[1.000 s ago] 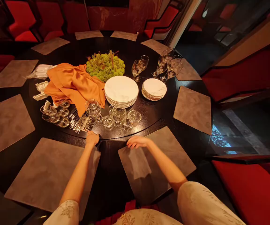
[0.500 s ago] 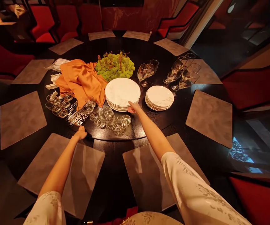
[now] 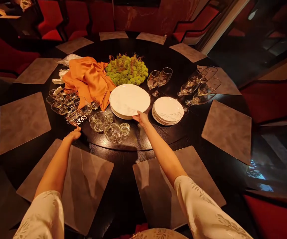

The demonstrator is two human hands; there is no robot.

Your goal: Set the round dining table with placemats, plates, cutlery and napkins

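Note:
My right hand (image 3: pixel 141 118) grips the near edge of a large white plate (image 3: pixel 130 98) on top of a stack, thumb above and fingers partly hidden under the rim. Beside it stands a stack of smaller white plates (image 3: pixel 168 109). My left hand (image 3: pixel 74 133) is closed at the near-left rim of the dark round turntable (image 3: pixel 138 141), its fingertips partly hidden. Just beyond that hand lies a bundle of metal cutlery (image 3: pixel 75 117). Between my hands stand several small clear glasses and a glass pitcher-like vessel (image 3: pixel 113 132).
An orange cloth (image 3: pixel 88 78) and green moss centrepiece (image 3: pixel 127 69) sit farther back. Tall stemmed glasses (image 3: pixel 165 76) stand upright; others lie on the right (image 3: pixel 200 86). Brown placemats (image 3: pixel 229 131) ring the table, with red chairs (image 3: pixel 51 18) around it.
The turntable has turned clockwise, carrying the near glasses and cutlery left and the small plates closer to me. My left hand moved left with the rim; my right hand stays at the large plate.

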